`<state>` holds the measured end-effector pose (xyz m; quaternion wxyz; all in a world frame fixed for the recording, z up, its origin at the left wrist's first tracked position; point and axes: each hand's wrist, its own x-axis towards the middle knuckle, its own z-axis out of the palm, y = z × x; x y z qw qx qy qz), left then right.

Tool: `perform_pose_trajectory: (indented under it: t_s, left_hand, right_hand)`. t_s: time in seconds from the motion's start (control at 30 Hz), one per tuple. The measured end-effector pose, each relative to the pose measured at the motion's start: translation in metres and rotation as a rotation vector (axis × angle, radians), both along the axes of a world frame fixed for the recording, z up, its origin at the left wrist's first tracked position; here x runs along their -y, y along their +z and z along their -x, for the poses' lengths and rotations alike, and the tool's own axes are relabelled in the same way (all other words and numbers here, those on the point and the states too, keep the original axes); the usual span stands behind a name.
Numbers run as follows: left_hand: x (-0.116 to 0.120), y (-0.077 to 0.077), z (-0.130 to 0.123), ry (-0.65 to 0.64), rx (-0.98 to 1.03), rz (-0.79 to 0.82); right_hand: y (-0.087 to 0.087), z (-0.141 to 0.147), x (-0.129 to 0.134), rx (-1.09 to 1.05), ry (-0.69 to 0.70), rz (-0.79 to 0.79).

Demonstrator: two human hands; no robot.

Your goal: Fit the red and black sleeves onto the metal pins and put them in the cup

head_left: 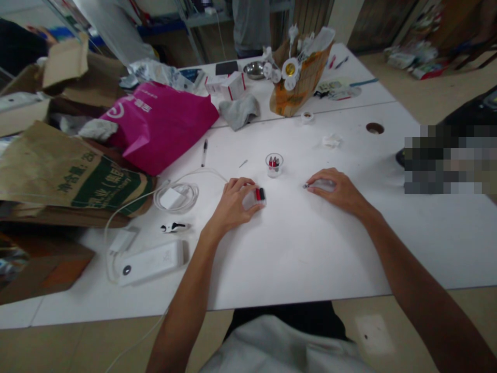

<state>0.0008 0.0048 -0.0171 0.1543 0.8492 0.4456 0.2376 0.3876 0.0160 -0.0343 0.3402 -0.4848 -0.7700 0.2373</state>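
Observation:
My left hand (241, 201) rests on the white table, thumb and fingers closed around the edges of a small clear case (260, 195) with a red and a black cylinder in it. To the right, my right hand (330, 187) pinches a tiny dark and silvery piece (306, 185) between thumb and fingertips, just above the tabletop. That piece is too small to name. Behind and between both hands stands a clear round cup (275, 166), with several short red and black pointed pieces upright in it.
Left of my forearm lie a white power bank (153, 262), a coiled white cable (176, 199) and a small black-and-white tool (174, 227). A black pen (204, 153), magenta bag (163, 122), grey cloth (239, 111) and paper bag (291, 96) lie farther back. People stand beyond.

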Motion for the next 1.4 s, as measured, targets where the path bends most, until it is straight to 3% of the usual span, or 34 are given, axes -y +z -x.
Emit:
perform_pose_trajectory:
  t_s: [0.63,0.87,1.03,1.17,1.4]
  left_hand:
    - [0.001,0.004,-0.002,0.012,-0.009,0.037]
    - [0.001,0.004,-0.002,0.008,0.019,0.034]
    - [0.000,0.007,-0.003,0.018,0.128,-0.033]
    - [-0.002,0.009,-0.006,0.115,0.328,-0.072]
    - [-0.004,0.010,-0.008,0.321,0.683,-0.003]
  right_hand:
    - [0.003,0.001,0.000,-0.002,-0.006,0.017]
    - [0.007,0.001,0.004,-0.059,-0.067,0.046]
    - [0.014,0.002,0.004,-0.109,-0.124,-0.028]
    - [0.034,0.012,-0.003,-0.130,-0.160,-0.163]
    - [0.101,0.055,-0.047,-0.063,0.006,-0.308]
